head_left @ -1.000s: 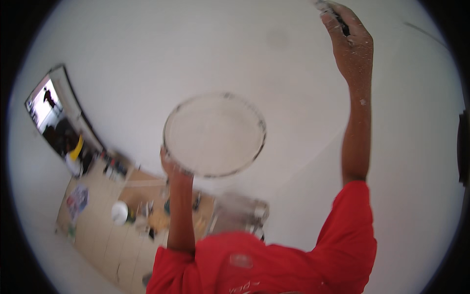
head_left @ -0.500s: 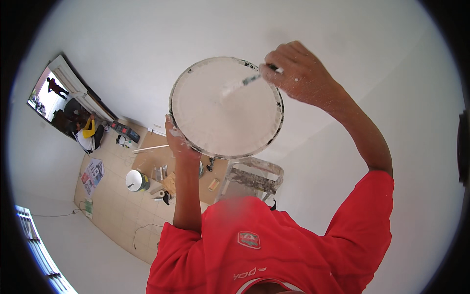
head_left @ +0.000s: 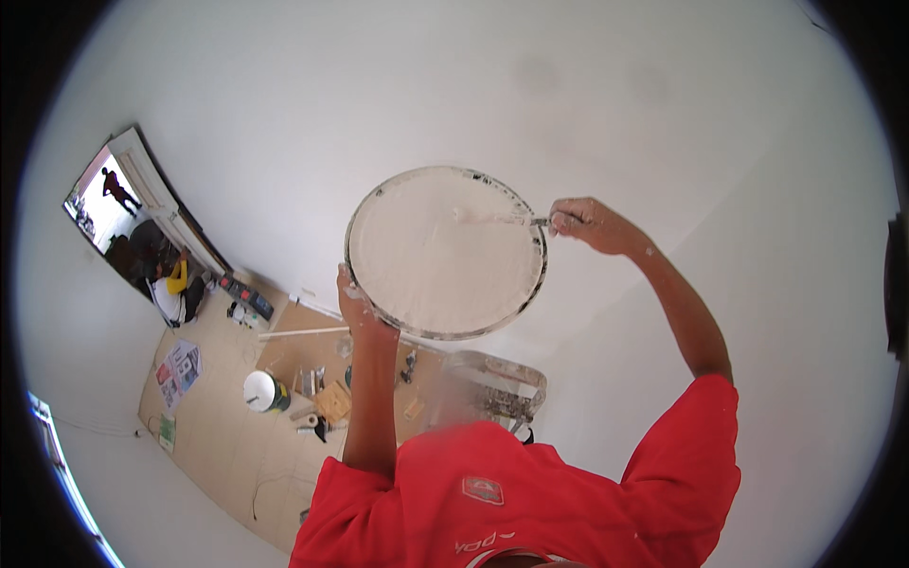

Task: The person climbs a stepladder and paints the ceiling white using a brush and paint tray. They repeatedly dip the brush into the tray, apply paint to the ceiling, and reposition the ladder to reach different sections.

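My left hand (head_left: 357, 305) grips the lower left edge of a large round pan or lid (head_left: 440, 275). Its pale, off-white face shows dark specks around the rim; whether it is deep or flat I cannot tell. At its right rim, my right hand (head_left: 589, 225) is closed around the handle of what looks like a paintbrush (head_left: 511, 221). The tool's whitish end reaches left across the pale face and blends into it. White smears mark both hands.
A paint-stained stepladder (head_left: 507, 383) stands below the round thing. Lower left, a white bucket (head_left: 263, 391) and several tools rest near brown sheeting (head_left: 284, 355). A person in yellow and white (head_left: 175, 289) crouches by the open door (head_left: 151, 180); another person (head_left: 117, 189) stands outside.
The round thing sits lower and slightly farther right in the picture. My right hand has come down with the brush, which now lies more level across the rim.
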Available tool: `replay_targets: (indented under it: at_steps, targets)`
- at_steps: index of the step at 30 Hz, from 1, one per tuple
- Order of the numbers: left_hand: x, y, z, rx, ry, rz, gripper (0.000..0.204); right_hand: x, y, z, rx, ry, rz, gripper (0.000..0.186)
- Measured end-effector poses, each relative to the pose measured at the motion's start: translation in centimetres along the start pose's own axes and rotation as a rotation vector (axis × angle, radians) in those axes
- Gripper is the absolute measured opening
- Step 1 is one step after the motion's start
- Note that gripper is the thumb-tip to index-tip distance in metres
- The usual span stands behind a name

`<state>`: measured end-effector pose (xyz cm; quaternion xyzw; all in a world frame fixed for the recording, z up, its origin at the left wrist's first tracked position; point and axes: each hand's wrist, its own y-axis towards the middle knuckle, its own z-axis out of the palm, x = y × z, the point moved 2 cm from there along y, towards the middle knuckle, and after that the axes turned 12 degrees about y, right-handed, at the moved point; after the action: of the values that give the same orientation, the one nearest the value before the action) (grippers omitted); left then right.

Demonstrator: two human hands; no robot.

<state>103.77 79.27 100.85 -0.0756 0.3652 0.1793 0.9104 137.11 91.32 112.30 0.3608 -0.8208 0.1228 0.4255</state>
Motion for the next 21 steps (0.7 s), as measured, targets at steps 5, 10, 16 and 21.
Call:
replay_targets:
  at_steps: [5, 10, 16, 21]
  targets:
    - [5.8, -0.8, -1.3, -0.075, -0.078, -0.058, 0.063, -4.0, -3.6, 1.5, -0.152, 0.395, 0.182, 0.032]
    - [-2.4, -6.3, 3.8, 0.133, -0.125, 0.094, 0.062, 10.4, -5.1, -8.8, -0.372, 0.597, -0.349, 0.035]
    - [-1.7, -7.9, 9.0, 0.013, -0.116, 0.046, 0.062, 21.2, -3.7, -23.7, -0.726, 0.458, -0.729, 0.027]
    - [1.6, -3.7, 8.2, 0.079, -0.009, 0.15, 0.065, 19.7, 6.3, -32.9, -0.75, 0.687, -0.72, 0.021]
